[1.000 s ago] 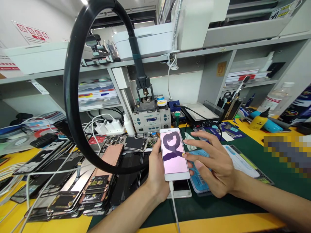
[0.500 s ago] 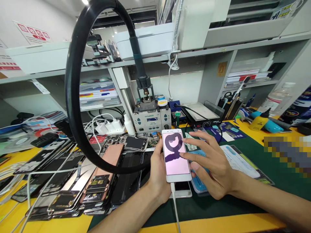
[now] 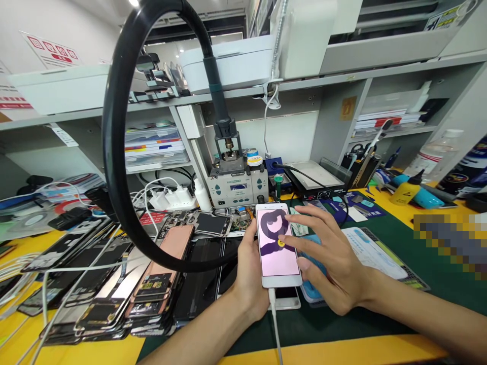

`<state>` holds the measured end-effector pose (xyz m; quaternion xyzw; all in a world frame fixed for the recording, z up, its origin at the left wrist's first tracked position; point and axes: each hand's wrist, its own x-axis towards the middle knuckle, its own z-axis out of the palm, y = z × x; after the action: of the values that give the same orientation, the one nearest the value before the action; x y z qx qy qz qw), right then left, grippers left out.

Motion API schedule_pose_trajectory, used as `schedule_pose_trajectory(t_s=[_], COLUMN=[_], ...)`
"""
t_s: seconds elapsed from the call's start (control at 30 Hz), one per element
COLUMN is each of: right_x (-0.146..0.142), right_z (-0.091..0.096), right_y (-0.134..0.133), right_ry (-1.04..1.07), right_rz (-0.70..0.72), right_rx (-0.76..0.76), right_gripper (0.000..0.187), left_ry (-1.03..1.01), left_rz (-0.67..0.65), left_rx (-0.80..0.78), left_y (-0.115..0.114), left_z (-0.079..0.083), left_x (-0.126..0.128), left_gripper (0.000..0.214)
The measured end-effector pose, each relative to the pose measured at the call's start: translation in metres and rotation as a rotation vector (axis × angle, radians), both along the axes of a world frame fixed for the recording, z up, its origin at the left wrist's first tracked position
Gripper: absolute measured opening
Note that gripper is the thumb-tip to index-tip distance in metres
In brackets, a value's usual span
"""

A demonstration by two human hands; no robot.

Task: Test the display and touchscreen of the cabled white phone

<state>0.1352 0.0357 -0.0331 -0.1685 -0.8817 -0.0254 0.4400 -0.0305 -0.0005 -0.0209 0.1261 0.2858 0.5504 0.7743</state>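
Note:
A white smartphone (image 3: 280, 263) is held upright and tilted back in my left hand (image 3: 247, 274), with the thumb along its left edge. Its lit screen shows a pink and dark purple picture with a small yellow spot near the middle. From its lower end a white cable (image 3: 276, 324) runs down toward the table's front edge. My right hand (image 3: 335, 263) is spread at the phone's right side, its fingertips over or on the screen; whether they touch I cannot tell. Another white phone (image 3: 287, 303) lies on the green mat (image 3: 323, 334) below, partly hidden.
Stacked phone parts (image 3: 152, 299) fill the left side. A thick black hose (image 3: 112, 152) loops in front of a hot-air station (image 3: 239, 190). White cables (image 3: 87, 266) cross the stacks. A blue case (image 3: 314, 294) and white pad (image 3: 373, 253) lie at right; a yellow bottle (image 3: 407, 188) stands behind.
The phone and my left hand have shifted slightly right. A yellow spot now shows on the screen, and its dark shape looks different. My right fingers have moved only a little.

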Motion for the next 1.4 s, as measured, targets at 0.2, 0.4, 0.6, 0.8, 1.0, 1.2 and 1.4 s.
schedule_pose_trajectory(t_s=[0.2,0.4,0.6,0.8,1.0,1.2,1.4], right_x=[-0.0013,-0.0024,-0.0022,-0.0020,-0.0018,-0.0018,-0.0008], right_z=[0.0020,0.0023,0.0018,0.0018,0.0018,0.0028,0.0025], right_y=[0.0003,-0.0002,0.0004,0.0010,0.0016,0.0030,0.0031], right_ry=[-0.027,-0.070,-0.100,-0.079,-0.032,-0.010,-0.023], right_rz=[-0.050,-0.090,-0.108,-0.107,-0.100,-0.120,-0.145], right_rx=[-0.009,-0.033,-0.038,-0.025,-0.017,-0.018,-0.031], right_gripper=[0.041,0.045,0.045,0.041,0.039,0.039,0.040], left_ry=[0.000,-0.003,0.010,0.004,0.003,0.024,0.030], left_rz=[-0.027,-0.037,-0.040,-0.068,-0.094,-0.103,-0.112], left_rx=[0.003,-0.009,-0.007,0.021,0.036,0.017,0.002], left_y=[-0.0026,-0.0011,-0.0027,-0.0027,-0.0015,-0.0029,-0.0028], left_z=[-0.0028,-0.0046,-0.0046,-0.0065,-0.0087,-0.0052,-0.0032], left_x=[0.0008,0.0020,0.0016,0.0009,0.0000,0.0010,0.0010], left_gripper=[0.051,0.053,0.053,0.055,0.056,0.056,0.055])
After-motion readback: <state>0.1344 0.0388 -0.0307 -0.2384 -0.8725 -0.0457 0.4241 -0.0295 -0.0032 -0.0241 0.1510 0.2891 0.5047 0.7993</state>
